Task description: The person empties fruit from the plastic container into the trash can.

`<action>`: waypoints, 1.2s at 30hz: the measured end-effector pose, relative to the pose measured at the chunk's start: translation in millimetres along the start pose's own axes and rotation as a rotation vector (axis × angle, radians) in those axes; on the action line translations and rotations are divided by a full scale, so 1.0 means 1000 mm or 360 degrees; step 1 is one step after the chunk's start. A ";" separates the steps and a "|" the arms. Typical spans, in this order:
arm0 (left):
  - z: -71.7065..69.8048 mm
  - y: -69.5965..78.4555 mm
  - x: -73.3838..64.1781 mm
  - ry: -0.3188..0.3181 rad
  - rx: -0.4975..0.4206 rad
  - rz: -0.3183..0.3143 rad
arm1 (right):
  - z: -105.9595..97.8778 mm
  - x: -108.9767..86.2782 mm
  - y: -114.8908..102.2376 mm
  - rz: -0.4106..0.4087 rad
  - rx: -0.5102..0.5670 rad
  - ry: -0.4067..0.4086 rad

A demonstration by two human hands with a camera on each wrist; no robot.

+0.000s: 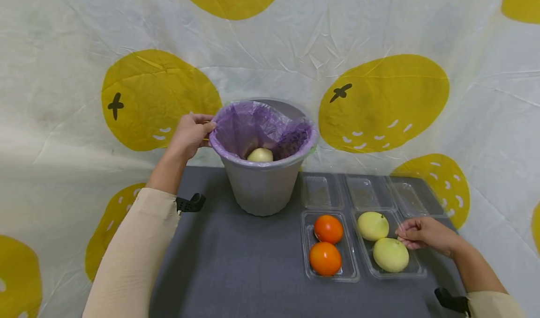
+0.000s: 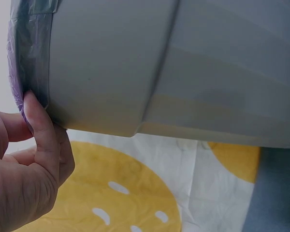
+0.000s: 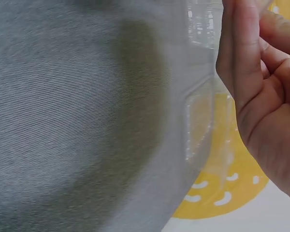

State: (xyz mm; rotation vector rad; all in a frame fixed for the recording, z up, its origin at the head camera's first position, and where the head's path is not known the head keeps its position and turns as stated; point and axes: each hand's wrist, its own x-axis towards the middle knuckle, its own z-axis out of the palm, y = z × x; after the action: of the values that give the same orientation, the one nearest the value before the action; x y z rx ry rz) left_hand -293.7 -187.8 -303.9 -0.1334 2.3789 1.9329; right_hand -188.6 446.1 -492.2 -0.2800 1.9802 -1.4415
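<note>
A grey trash bin (image 1: pixel 261 187) lined with a purple plastic bag (image 1: pixel 240 126) stands at the table's back edge. One pale round fruit (image 1: pixel 260 155) lies inside it. My left hand (image 1: pixel 191 133) pinches the bin's left rim and the bag folded over it, as the left wrist view also shows. My right hand (image 1: pixel 430 236) has its thumb and fingers at the right rim of a clear plastic container (image 1: pixel 415 269), seemingly pinching it; the right wrist view hides the fingertips. Two pale yellow-green round fruits (image 1: pixel 391 255) sit in that container, close to those fingertips.
Left of that container stands another clear container (image 1: pixel 352 273) with two smooth orange-red fruits (image 1: pixel 325 258). Behind them are three clear containers (image 1: pixel 322 191) in a row. Bin and containers rest on a grey table (image 1: pixel 253 262), and a patterned cloth (image 1: pixel 270 51) hangs behind.
</note>
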 end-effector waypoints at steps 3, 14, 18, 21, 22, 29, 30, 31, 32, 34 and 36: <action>0.000 0.000 0.000 0.0001 0.0005 0.0005 | 0.000 0.001 -0.007 -0.0021 -0.0044 0.0012; 0.001 0.001 -0.001 0.0007 0.0006 0.0004 | -0.004 0.007 -0.027 -0.0059 -0.0129 0.0063; 0.001 0.001 -0.001 0.0005 0.0007 0.0012 | -0.004 0.009 -0.035 -0.0104 -0.0161 0.0105; 0.001 0.001 -0.002 0.0006 0.0012 0.0015 | -0.006 0.011 -0.041 -0.0128 -0.0181 0.0137; 0.001 0.002 -0.002 0.0007 0.0015 0.0013 | -0.006 0.012 -0.043 -0.0131 -0.0187 0.0149; 0.001 0.001 -0.002 0.0008 0.0020 0.0004 | -0.007 0.023 -0.061 -0.0135 -0.0203 0.0211; 0.001 0.002 -0.002 0.0010 0.0020 0.0004 | -0.007 0.025 -0.064 -0.0131 -0.0205 0.0228; 0.000 0.002 -0.002 0.0011 0.0020 0.0005 | -0.006 0.026 -0.068 -0.0130 -0.0207 0.0241; 0.001 0.002 -0.002 0.0012 0.0018 0.0004 | -0.006 0.028 -0.070 -0.0122 -0.0205 0.0261; 0.001 0.001 -0.002 0.0013 0.0014 0.0001 | -0.006 0.032 -0.076 -0.0118 -0.0205 0.0290; 0.001 0.001 -0.002 0.0012 0.0011 -0.0004 | -0.006 0.035 -0.083 -0.0121 -0.0192 0.0302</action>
State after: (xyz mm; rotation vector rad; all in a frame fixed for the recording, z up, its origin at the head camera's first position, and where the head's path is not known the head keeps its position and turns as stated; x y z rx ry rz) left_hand -291.3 -186.9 -302.6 -0.1438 2.3886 1.9264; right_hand -235.2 401.8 -429.7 -0.2832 2.2362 -1.4440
